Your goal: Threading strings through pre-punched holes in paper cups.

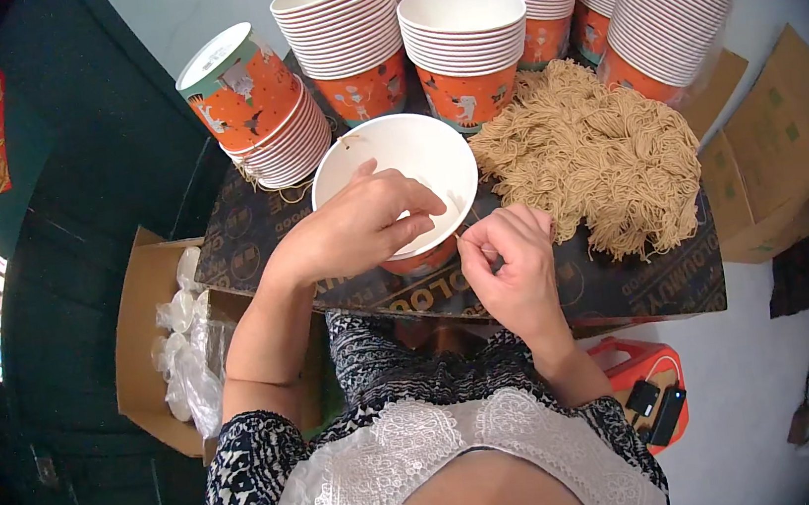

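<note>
In front of me on the dark table stands a white paper bucket with an orange printed outside, its mouth facing up. My left hand reaches over its near left rim, fingers bent and thumb a little apart from the index finger; nothing shows between them. At the right side of the bucket, my right hand is closed in a pinch. A short bit of tan cord shows at its fingertips, beside the bucket's wall. To the right of the bucket lies a big heap of tan cords.
Stacks of nested buckets line the table's back, and an upside-down stack stands at the left. A cardboard box with clear plastic is at the lower left. More cardboard leans at right, above a red stool holding dark objects.
</note>
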`<state>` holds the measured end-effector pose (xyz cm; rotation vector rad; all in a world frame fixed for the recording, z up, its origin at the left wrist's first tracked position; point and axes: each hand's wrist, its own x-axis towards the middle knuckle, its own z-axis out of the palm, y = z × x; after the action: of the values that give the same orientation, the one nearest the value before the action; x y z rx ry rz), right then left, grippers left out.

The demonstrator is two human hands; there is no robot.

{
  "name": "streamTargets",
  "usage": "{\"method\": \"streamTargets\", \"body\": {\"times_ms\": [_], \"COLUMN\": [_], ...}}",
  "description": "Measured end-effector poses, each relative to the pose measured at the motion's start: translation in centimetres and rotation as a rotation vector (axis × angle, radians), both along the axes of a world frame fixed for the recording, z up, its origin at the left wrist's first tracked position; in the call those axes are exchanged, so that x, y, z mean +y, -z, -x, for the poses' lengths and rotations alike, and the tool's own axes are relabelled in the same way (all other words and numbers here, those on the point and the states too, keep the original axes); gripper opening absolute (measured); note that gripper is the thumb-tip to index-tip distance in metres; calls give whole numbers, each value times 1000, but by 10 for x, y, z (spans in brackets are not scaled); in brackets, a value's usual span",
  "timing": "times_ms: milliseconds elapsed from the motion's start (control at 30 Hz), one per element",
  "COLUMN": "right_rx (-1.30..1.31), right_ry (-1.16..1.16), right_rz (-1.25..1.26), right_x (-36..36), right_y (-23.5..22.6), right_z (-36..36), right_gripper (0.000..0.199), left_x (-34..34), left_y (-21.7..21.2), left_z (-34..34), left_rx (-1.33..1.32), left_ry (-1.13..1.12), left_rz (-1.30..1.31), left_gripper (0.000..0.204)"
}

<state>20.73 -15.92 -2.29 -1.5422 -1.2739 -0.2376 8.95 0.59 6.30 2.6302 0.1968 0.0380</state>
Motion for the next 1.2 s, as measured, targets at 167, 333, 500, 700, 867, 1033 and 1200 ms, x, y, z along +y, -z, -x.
{"method": "streamTargets", "body": {"times_ms": [167,333,500,700,867,1033,1200], "right_rx": [-8,-5,11,-116,-206,64,303], "right_ry": [1,10,2,36,260,170,-76], "right_rz": [-4,-10,-21,41,-6,-64,-271], "right_x": [5,8,9,5,19,31,40], "right_y": [1,4,7,3,2,-15,-20], "right_z": [-1,1,3,-6,-35,-42,-26], "right_gripper": [17,17,16,11,8,6,9], "left_x": [-2,1,0,-1,-5,-13,-14], "left_y": [-5,2,6,4,2,-1,0], "left_z": [-7,-12,-15,-12,-6,-4,1], "left_rx": [13,22,-28,-103,-204,-216,-155], "left_ry": [66,107,113,93,49,-7,-68], "left_rz": [25,9,63,63,31,79,112], "left_gripper": [27,21,13,10,11,13,10]}}
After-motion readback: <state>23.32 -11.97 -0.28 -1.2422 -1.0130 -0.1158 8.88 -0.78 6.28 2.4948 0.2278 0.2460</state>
